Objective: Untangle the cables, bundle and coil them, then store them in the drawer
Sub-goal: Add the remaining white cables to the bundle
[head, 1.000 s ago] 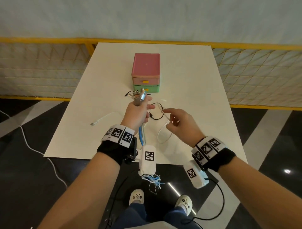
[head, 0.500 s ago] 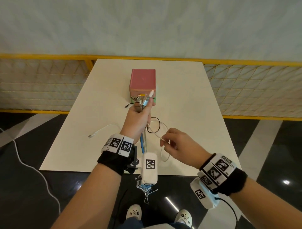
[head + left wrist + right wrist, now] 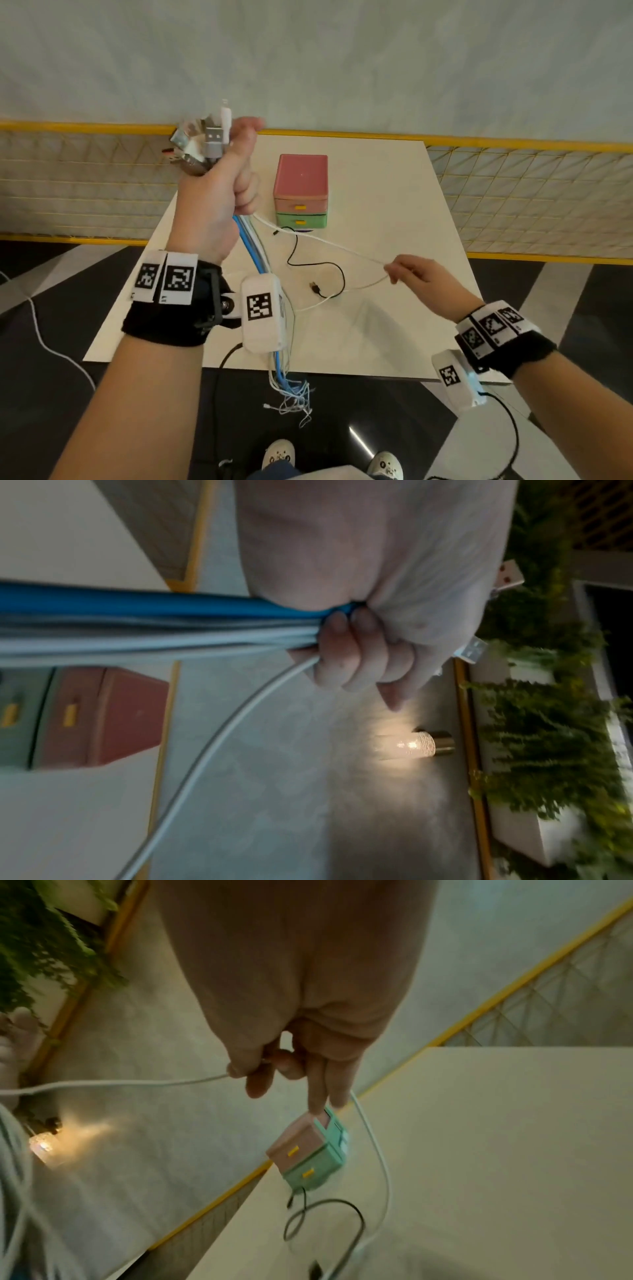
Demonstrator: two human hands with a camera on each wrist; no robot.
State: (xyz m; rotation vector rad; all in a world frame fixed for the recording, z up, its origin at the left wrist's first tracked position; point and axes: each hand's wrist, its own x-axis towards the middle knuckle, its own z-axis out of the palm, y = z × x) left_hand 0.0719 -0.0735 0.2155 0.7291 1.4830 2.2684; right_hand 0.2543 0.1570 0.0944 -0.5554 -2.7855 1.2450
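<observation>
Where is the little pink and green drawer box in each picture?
Head view: the drawer box stands near the middle, on the white table.
Left wrist view: the box lies turned on its side at the left edge, below the blue cable.
Right wrist view: the box sits low in the middle, tilted, just past the fingertips.
Shared landmark: its yellow handles.

Two drawers (image 3: pixel 300 212), one black cable (image 3: pixel 310 265)

Yellow mesh fence (image 3: pixel 534 192), lamp (image 3: pixel 411 746), plants (image 3: pixel 548 723)
</observation>
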